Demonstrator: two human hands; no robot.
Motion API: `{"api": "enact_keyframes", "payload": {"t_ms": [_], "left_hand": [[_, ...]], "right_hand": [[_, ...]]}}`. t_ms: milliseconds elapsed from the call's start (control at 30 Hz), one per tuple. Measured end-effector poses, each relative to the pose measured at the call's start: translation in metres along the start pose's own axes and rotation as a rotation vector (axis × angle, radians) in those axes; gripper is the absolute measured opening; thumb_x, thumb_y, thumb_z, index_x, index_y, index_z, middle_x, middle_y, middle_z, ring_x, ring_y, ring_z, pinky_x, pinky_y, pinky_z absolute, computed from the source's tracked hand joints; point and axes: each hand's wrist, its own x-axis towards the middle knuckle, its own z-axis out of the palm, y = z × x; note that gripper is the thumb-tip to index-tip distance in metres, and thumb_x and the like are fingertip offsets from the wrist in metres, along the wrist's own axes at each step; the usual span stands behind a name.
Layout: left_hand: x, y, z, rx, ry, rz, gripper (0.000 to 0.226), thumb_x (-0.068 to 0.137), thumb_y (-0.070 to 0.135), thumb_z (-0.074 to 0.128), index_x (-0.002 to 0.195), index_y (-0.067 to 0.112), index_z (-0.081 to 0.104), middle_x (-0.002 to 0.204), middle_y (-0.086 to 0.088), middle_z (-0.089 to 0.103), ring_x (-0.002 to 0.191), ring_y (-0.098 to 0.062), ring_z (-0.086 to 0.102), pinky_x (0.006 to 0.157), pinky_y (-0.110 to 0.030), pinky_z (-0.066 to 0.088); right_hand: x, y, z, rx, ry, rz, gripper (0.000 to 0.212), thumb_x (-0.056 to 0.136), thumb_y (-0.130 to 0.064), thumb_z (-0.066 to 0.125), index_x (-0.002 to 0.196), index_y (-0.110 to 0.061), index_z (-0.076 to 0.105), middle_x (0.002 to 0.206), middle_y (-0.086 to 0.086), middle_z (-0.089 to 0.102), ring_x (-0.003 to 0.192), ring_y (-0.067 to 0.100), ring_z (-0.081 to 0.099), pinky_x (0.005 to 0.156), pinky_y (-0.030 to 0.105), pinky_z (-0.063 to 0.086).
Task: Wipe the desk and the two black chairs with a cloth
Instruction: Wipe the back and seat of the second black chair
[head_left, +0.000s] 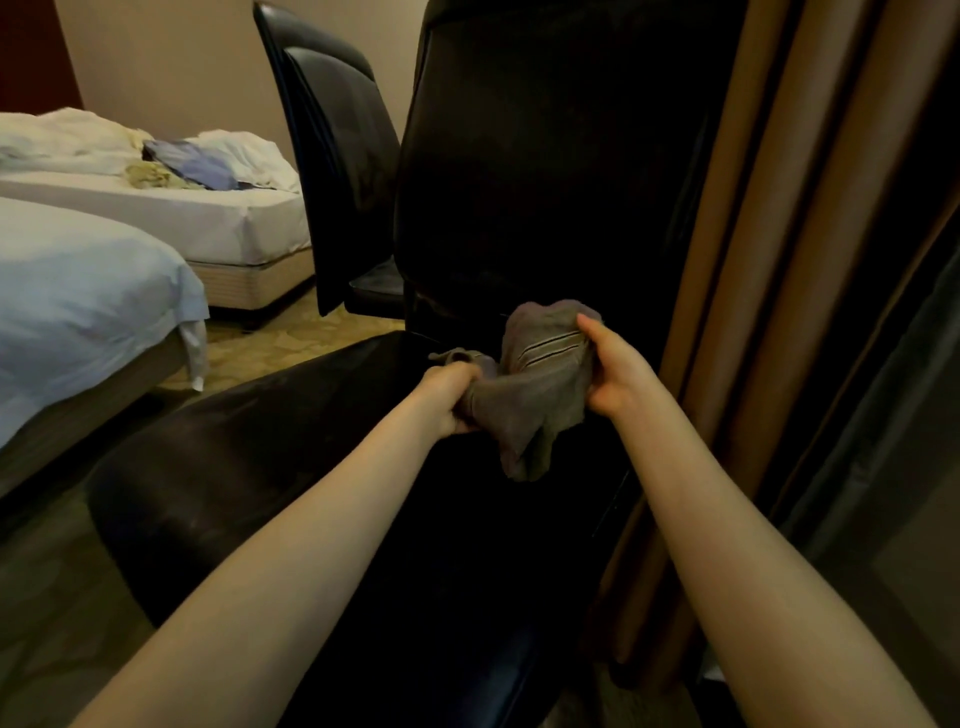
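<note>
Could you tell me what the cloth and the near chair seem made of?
The cloth looks like soft woven fabric, grey with stripes: it bunches and drapes. The near chair looks like black leather or vinyl: smooth, with a dull sheen.

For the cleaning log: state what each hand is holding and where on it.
Both hold the grey cloth: the left hand grips its bunched left end, the right hand grips its right side by the stripes.

Two bare forearms (291, 545), both grips (447, 397) seemingly bare
</note>
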Motion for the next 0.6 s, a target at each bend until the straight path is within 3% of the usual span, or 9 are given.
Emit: {"api": "enact_keyframes", "payload": {"t_ms": [100,200,300,400,467,533,600], "left_hand": [[-0.003,-0.006,-0.010,-0.112,0.011,-0.061,0.015,0.096,0.013,0.042,0.102,0.012,0.055,0.091,-0.009,0.057,0.086,-0.024,0.058,0.081,-0.040,0.046],[-0.009,-0.011,-0.007,-0.117,0.011,-0.090,0.013,0.092,0.006,0.038,0.090,0.010,0.050,0.089,-0.009,0.054,0.091,-0.025,0.055,0.083,-0.041,0.045],[-0.012,-0.007,0.000,-0.146,0.090,-0.104,0.024,0.086,0.003,0.040,0.107,0.009,0.052,0.101,-0.011,0.054,0.091,-0.027,0.055,0.070,-0.043,0.047],[-0.017,-0.002,0.000,-0.088,0.103,-0.127,0.026,0.088,0.017,0.052,0.114,0.016,0.047,0.115,-0.009,0.049,0.111,-0.029,0.051,0.084,-0.049,0.041],[-0.023,0.001,0.001,-0.099,0.012,-0.079,0.020,0.089,0.031,0.055,0.102,0.016,0.052,0.104,-0.006,0.057,0.099,-0.025,0.055,0.085,-0.043,0.041],[-0.035,0.003,0.011,-0.137,-0.129,0.009,0.023,0.092,0.039,0.052,0.089,0.017,0.058,0.079,-0.005,0.067,0.077,-0.022,0.061,0.076,-0.035,0.046],[-0.044,0.004,0.025,-0.139,-0.256,0.099,0.026,0.093,0.039,0.052,0.083,0.017,0.061,0.064,-0.003,0.070,0.062,-0.017,0.067,0.067,-0.030,0.051]], "right_hand": [[0.004,-0.007,-0.012,0.071,0.008,0.015,0.036,0.097,-0.032,0.048,0.125,-0.009,0.053,0.088,0.008,0.060,0.078,0.022,0.058,0.085,0.035,0.045],[0.007,-0.003,-0.014,0.039,0.026,0.019,0.028,0.097,-0.029,0.047,0.117,-0.011,0.054,0.089,0.009,0.061,0.077,0.022,0.058,0.082,0.036,0.046],[0.007,0.006,-0.014,0.150,0.066,-0.015,0.034,0.096,-0.028,0.049,0.122,-0.007,0.055,0.107,0.010,0.063,0.082,0.023,0.060,0.070,0.035,0.049],[0.009,0.003,-0.015,0.189,0.012,-0.102,0.032,0.097,-0.026,0.048,0.125,-0.012,0.055,0.118,0.011,0.062,0.085,0.022,0.061,0.068,0.034,0.051],[0.008,-0.002,-0.011,0.085,-0.049,-0.159,0.025,0.098,-0.021,0.048,0.120,-0.012,0.056,0.109,0.010,0.062,0.086,0.022,0.061,0.080,0.036,0.050],[0.005,-0.001,-0.001,-0.029,-0.094,-0.182,0.030,0.098,-0.019,0.047,0.125,-0.007,0.053,0.102,0.010,0.062,0.094,0.026,0.061,0.089,0.039,0.047],[0.001,0.006,0.012,-0.138,-0.093,-0.169,0.037,0.099,-0.023,0.046,0.129,-0.004,0.050,0.108,0.013,0.062,0.104,0.030,0.059,0.094,0.042,0.047]]}}
